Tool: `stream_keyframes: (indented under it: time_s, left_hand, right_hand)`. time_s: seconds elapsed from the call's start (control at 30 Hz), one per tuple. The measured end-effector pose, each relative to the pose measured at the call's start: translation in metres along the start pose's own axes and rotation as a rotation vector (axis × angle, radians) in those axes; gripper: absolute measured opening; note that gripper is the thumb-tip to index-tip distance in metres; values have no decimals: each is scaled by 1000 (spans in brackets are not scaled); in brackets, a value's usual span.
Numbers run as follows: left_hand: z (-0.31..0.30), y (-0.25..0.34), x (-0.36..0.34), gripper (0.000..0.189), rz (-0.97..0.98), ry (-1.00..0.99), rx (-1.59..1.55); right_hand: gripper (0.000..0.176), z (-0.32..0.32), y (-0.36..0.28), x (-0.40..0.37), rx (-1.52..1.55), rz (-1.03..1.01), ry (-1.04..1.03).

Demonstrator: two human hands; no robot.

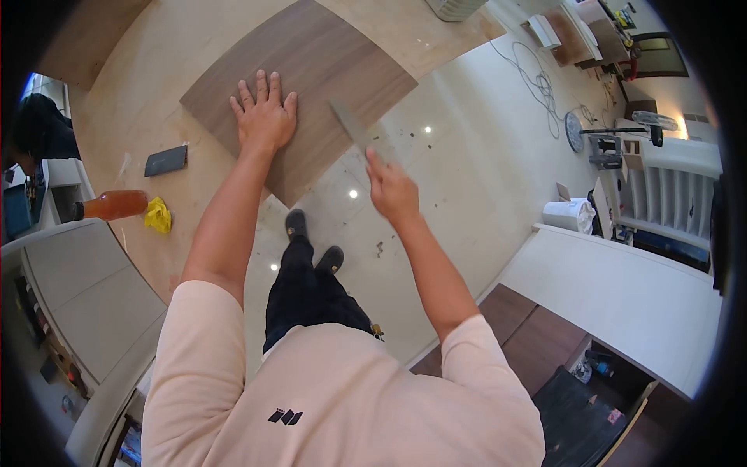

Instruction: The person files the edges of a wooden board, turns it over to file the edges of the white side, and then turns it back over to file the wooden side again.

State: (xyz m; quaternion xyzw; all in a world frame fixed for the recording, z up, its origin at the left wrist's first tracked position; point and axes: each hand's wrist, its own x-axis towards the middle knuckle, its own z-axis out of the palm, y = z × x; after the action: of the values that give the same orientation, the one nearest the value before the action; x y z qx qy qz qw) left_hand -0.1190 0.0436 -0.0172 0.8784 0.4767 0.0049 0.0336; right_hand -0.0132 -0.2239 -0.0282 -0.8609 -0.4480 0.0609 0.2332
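A brown wood-grain board (327, 66) lies on a pale wooden worktop (113, 93), its near edge along the worktop's edge. My left hand (266, 117) rests flat on the board with its fingers spread. My right hand (393, 191) is closed round the near end of a long, flat grey tool (350, 123), which looks like a file. The tool crosses the board's right-hand edge, its far end over the board. Its handle is hidden in my fingers.
A dark flat case (166, 161), a bottle of orange-red liquid (117, 205) and a crumpled yellow cloth or bag (158, 215) lie left of my left arm. Cables (545, 93) and a fan (574, 131) are at the upper right. A white-topped cabinet (615, 288) stands at the lower right.
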Motion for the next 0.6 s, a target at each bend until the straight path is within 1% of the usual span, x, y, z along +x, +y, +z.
stream_keyframes:
  time_s: [0.07, 0.17, 0.23, 0.33, 0.4, 0.43, 0.5, 0.6]
  left_hand:
    - [-2, -1, 0, 68, 7, 1, 1]
    - [-1, -2, 1, 67, 14, 6, -4]
    - [2, -3, 2, 67, 25, 38, -17]
    - [6, -4, -1, 67, 16, 33, -9]
    - [3, -3, 3, 67, 25, 35, -1]
    - [5, -4, 3, 67, 22, 33, -6]
    - [7, -4, 3, 67, 19, 25, -20]
    - [5, -2, 3, 66, 20, 15, -41]
  right_hand:
    - [40, 2, -5, 37, 1, -13, 51]
    - [43, -9, -4, 8, -35, -9, -11]
    - [39, -10, 0, -50, 43, -14, -22]
    - [37, -11, -7, -49, 64, 29, -54]
    - [35, -6, -9, 10, -9, 52, -42]
    - [35, -6, -10, 31, 11, 55, -33]
    - [37, -10, -11, 55, 43, 69, -14]
    - [37, -13, -3, 4, -16, 19, 2]
